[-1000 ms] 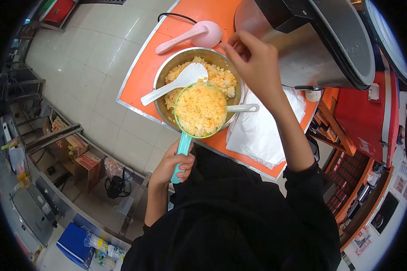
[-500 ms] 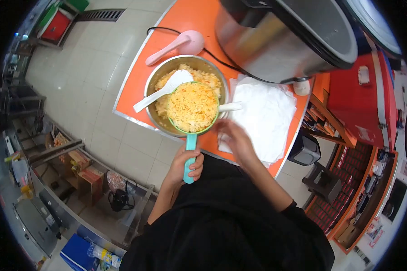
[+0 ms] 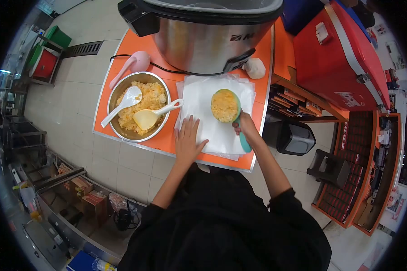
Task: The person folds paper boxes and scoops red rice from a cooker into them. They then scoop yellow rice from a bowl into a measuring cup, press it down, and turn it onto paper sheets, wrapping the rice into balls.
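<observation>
My right hand (image 3: 247, 128) is closed round the handle of a turquoise-green scoop (image 3: 245, 142), which is tilted over the stack of white paper sheets (image 3: 202, 97). Orange-yellow rice (image 3: 225, 106) fills the scoop's cup. Fingers spread, my left hand (image 3: 188, 139) lies flat on the left edge of the paper. To its left stands a steel bowl (image 3: 111, 110) of the same rice. A white rice paddle (image 3: 130, 98) and a cream ladle (image 3: 145, 119) with a white handle rest in the bowl, the ladle's handle reaching over the right rim.
A large steel rice cooker (image 3: 203, 45) stands behind the paper, its black cord (image 3: 165, 67) running past a pink ladle (image 3: 139, 62). Near its right side sits a white bundle (image 3: 255, 68). A red cooler box (image 3: 321, 58) is at the right of the orange table (image 3: 163, 145).
The filled scoop has moved right, from above the bowl to above the paper, and passed from my left hand to my right. My left hand now lies on the paper. The view has shifted.
</observation>
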### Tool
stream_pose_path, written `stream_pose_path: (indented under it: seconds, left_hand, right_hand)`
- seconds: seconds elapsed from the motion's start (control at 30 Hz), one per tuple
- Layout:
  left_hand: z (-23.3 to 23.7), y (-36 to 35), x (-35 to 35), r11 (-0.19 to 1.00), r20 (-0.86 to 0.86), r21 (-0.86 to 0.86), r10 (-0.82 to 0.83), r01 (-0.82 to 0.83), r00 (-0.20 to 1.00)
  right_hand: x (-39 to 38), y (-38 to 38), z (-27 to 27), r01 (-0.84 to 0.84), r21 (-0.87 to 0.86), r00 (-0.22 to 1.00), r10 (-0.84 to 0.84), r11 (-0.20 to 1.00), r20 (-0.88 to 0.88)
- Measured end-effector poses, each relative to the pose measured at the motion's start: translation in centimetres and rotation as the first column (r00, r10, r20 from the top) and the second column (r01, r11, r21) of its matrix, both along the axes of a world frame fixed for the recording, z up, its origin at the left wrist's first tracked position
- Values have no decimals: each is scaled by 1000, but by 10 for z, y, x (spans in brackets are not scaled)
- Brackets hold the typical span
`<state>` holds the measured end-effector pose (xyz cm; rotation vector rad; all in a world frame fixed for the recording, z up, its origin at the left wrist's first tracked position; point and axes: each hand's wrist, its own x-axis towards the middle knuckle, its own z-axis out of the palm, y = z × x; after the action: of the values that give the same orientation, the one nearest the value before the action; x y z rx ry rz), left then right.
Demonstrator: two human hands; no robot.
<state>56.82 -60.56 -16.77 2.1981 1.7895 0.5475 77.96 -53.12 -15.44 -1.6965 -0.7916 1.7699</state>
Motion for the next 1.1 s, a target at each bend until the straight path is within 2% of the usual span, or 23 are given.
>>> stream_pose_path:
  seconds: [0.03, 0.07, 0.1, 0.13, 0.17, 0.23, 0.27, 0.3, 0.4, 0.47, 0.5, 0.57, 0.63, 0.7, 0.77, 0.83, 0.87, 0.9, 0.97, 1.0, 1.03, 1.07, 1.1]
  left_hand:
    - [-8, 1, -1, 996, -18, -84, 7, -9, 1000]
    - [-12, 4, -1, 986, -35, -165, 14, -19, 999]
    - [-16, 3, 1, 986, -35, -164, 12, -17, 999]
    - [-18, 2, 2, 984, -24, -176, 31, -35, 999]
    - [-19, 0, 2, 980, -13, -191, 53, -54, 999]
    - [-22, -3, 3, 979, -5, -190, 69, -69, 998]
    - [-23, -2, 4, 980, 5, -183, 84, -82, 996]
    - [-24, -3, 5, 979, 7, -188, 82, -79, 997]
    - [-23, -6, 3, 982, 40, -169, 95, -87, 995]
    - [-17, -5, -1, 977, 184, -200, 108, -70, 977]
    - [-18, -4, -10, 978, 182, -188, 120, -85, 976]
    - [-29, -2, -31, 972, 558, -214, 36, 102, 829]
    - [-29, 0, -47, 961, 572, -248, 40, 127, 819]
    - [-18, 7, -63, 911, 494, -251, -170, 327, 853]
    - [-17, 12, -69, 923, 455, -189, -220, 335, 863]
    - [-18, 16, -73, 914, 332, -119, -331, 388, 883]
    - [-22, 18, -73, 910, 333, -115, -341, 397, 879]
    - [-29, 21, -73, 918, 329, -173, -288, 357, 899]
    - [-41, 23, -73, 912, 311, -295, -190, 284, 931]
    - [-40, 22, -73, 943, 270, -129, -264, 307, 926]
    - [-52, 23, -76, 936, 275, -129, -283, 327, 919]
    - [-75, 25, -79, 942, 228, 0, -326, 335, 917]
    - [-87, 25, -77, 933, 182, 129, -355, 336, 917]
  right_hand:
    - [4, 7, -8, -28, 3, 982, 27, 1000, 185]
    - [7, 14, -12, -26, 9, 982, 24, 1000, 185]
    - [10, 18, -16, -266, 196, 787, 95, 944, 610]
    - [9, 19, -15, -540, 238, 426, 19, 807, 905]
    - [4, 15, -15, -541, 236, 427, 22, 807, 904]
    - [-11, -4, -15, -807, 173, 65, -207, 565, 976]
    - [-18, -18, -20, -860, 151, 37, -237, 487, 971]
    - [-23, -34, -25, -807, 184, 196, -38, 562, 980]
    - [-31, -33, -22, -776, 139, 187, 14, 615, 982]
    - [-27, -29, -23, -766, 248, 324, 23, 593, 946]
    - [-23, -27, -21, -774, 258, 327, 16, 579, 945]
    - [-14, -28, -16, -607, 355, 604, 122, 711, 788]
    - [-10, -29, -9, -401, 488, 763, -12, 775, 646]
    - [-24, -26, 23, -362, 660, 808, -131, 658, 574]
    - [-70, -15, 70, -543, 514, 708, 33, 664, 706]
    - [-128, 2, 72, -681, 621, 698, 89, 389, 710]
    - [-159, 7, 75, -769, 571, 614, 81, 289, 786]
    - [-189, 18, 84, -917, 348, 384, 199, 194, 902]
    - [-228, 33, 57, -953, 303, 301, 211, 23, 930]
    - [-229, 29, 57, -953, 299, 302, 205, 46, 931]
    - [-228, 21, 57, -882, 471, 472, 62, 33, 879]
    - [-226, 11, 57, -783, 622, 621, -80, -10, 780]
    - [-209, -2, 54, -752, 658, 657, -39, 34, 753]
